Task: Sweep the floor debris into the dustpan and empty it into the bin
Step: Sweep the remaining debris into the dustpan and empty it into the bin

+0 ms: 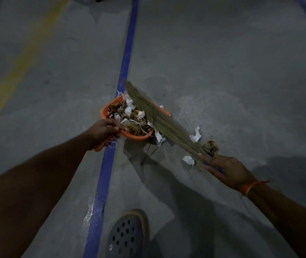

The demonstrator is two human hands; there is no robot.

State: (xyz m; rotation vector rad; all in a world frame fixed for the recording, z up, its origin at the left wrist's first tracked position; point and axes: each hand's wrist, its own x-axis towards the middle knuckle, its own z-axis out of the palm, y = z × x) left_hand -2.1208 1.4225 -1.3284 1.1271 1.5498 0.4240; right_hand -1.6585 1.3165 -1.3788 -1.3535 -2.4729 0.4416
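Head view: left hand [103, 132] grips the full dustpan [111, 110], right hand [226, 170] holds the broom [159, 120]. Press the pan flat; flick the stray paper [196, 135] in gently

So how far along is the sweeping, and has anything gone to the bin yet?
Mostly gathered: the orange dustpan is heaped with paper and leaves. In hand: the left hand holds its handle while the right hand lays the broom across it. Left: white paper scraps and a leaf clump on the floor, then emptying; no bin in view.
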